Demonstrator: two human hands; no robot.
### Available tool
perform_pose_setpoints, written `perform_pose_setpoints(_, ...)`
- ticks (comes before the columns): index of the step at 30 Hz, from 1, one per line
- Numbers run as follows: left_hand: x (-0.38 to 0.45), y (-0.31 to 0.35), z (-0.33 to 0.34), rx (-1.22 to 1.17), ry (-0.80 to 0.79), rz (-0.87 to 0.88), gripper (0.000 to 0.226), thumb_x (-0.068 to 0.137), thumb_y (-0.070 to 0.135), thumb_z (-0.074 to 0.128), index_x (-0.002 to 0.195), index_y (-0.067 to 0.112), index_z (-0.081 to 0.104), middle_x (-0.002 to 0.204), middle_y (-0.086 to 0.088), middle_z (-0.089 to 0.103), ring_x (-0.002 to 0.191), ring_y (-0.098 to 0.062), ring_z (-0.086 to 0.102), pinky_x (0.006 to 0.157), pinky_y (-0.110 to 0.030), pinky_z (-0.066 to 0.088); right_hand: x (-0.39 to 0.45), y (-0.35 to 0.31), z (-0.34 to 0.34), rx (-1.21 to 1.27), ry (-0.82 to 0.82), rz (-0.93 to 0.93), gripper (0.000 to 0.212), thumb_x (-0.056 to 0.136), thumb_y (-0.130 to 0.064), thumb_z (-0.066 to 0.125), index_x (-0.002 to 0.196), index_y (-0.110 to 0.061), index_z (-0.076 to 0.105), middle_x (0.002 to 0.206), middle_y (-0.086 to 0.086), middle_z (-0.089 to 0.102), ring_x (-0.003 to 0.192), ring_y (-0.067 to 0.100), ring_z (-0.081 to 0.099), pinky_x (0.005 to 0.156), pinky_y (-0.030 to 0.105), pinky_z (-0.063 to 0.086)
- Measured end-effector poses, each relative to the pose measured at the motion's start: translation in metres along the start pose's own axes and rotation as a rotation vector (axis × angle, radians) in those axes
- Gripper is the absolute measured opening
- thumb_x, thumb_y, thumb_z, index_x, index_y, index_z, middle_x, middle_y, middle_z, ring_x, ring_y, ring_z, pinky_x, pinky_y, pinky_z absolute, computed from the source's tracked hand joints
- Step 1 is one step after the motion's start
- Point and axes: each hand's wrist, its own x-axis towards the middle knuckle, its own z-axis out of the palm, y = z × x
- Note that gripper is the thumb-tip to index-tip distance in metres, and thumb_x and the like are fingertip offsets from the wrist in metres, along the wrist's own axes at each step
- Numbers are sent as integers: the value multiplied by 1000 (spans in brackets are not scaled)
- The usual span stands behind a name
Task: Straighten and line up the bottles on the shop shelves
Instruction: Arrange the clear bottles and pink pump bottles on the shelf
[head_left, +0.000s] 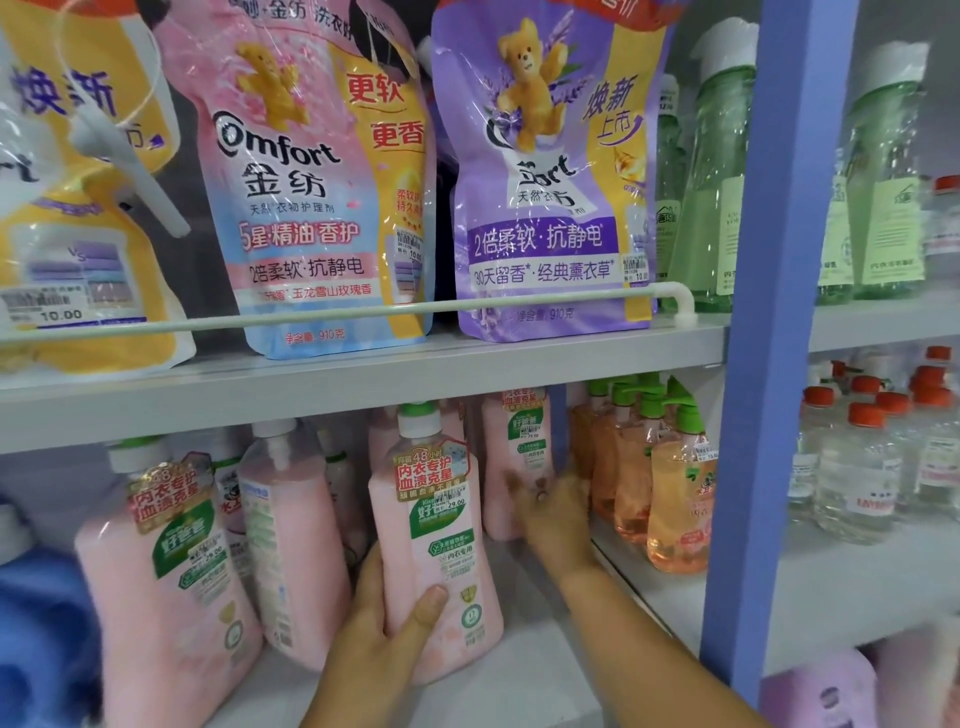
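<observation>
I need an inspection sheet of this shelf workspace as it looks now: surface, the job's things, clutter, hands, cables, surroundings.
Surface: grey lower shelf, bare at its front edge.
Job's things: pink bottle at the front; more pink bottles to its left, tilted; another pink bottle behind.
Clutter: nothing seen.
Hands: left hand grips the front pink bottle low down; right hand reaches back beside the rear one, blurred.
Cables: nothing seen.
Surroundings: orange pump bottles at right; refill pouches on the upper shelf behind a white rail; blue upright.
</observation>
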Motion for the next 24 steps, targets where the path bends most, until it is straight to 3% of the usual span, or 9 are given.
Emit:
perform_pose_setpoints(4, 0, 5, 9, 71, -3, 46, 58, 91, 23, 71, 132, 49, 39, 115, 44, 60, 110, 22, 54, 83, 5, 38, -59, -34, -25, 233, -34, 9, 27, 95, -24, 67, 121, -28, 60, 117, -7, 65, 104, 4, 61, 79, 19, 49)
perform_pose_setpoints(6, 1, 16, 26, 104, -54, 75, 58, 96, 19, 66, 137, 45, 33, 121, 36, 60, 108, 28, 51, 84, 5, 36, -87, -38, -30, 286, -169, -21, 40, 90, -23, 74, 125, -30, 56, 118, -10, 65, 107, 3, 63, 75, 12, 51)
perform_pose_setpoints(8, 6, 29, 44, 50, -194, 128, 57, 102, 7, 55, 146, 34, 32, 141, 20, 55, 121, 17, 52, 94, -1, 39, -102, -38, -31, 150, -204, -132, 83, 70, -42, 85, 142, -31, 45, 131, -11, 57, 118, 4, 59, 92, 18, 52)
perform_pose_setpoints(10, 15, 35, 55, 75, -371, 193, 64, 101, 4, 52, 150, 37, 28, 150, 24, 45, 133, 9, 46, 103, -5, 38, -95, -31, -31, 14, -85, -199, 108, 54, -51, 84, 149, -30, 37, 133, -8, 52, 122, 9, 56, 101, 30, 51)
perform_pose_setpoints(12, 29, 29, 54, 284, -421, 204, 64, 96, 21, 51, 142, 54, 22, 151, 27, 34, 142, 5, 34, 110, -3, 23, -83, -26, -37, -23, 15, -195, 108, 49, -57, 82, 144, -26, 41, 129, -3, 54, 117, 16, 58, 98, 35, 53)
perform_pose_setpoints(14, 42, 12, 46, 370, -252, 165, 60, 97, 17, 49, 148, 41, 30, 158, 12, 31, 146, -4, 28, 114, -10, 17, -68, -20, -40, -55, 55, -166, 110, 46, -63, 79, 142, -23, 42, 127, -1, 54, 113, 19, 59, 96, 38, 53)
perform_pose_setpoints(17, 59, 4, 44, 323, 53, 97, 55, 99, 12, 53, 151, 22, 41, 158, 4, 38, 142, -13, 38, 111, -17, 26, -45, -16, -41, -48, 33, -124, 107, 45, -59, 84, 137, -24, 41, 124, -3, 54, 110, 17, 59, 96, 38, 52)
perform_pose_setpoints(20, 77, 13, 57, 347, 138, 77, 61, 97, 13, 56, 154, 8, 35, 159, -6, 38, 144, -21, 38, 113, -20, 26, -32, -12, -36, -36, 24, -96, 103, 49, -47, 93, 135, -21, 42, 123, -2, 53, 110, 18, 58, 94, 35, 50)
perform_pose_setpoints(24, 93, 24, 81, 347, 223, 79, 73, 98, 16, 56, 159, 3, 19, 162, -17, 32, 145, -31, 37, 114, -23, 25, -31, 4, -28, -46, 30, -39, 113, 37, -61, 84, 136, -26, 43, 123, -3, 56, 110, 19, 59, 92, 40, 53)
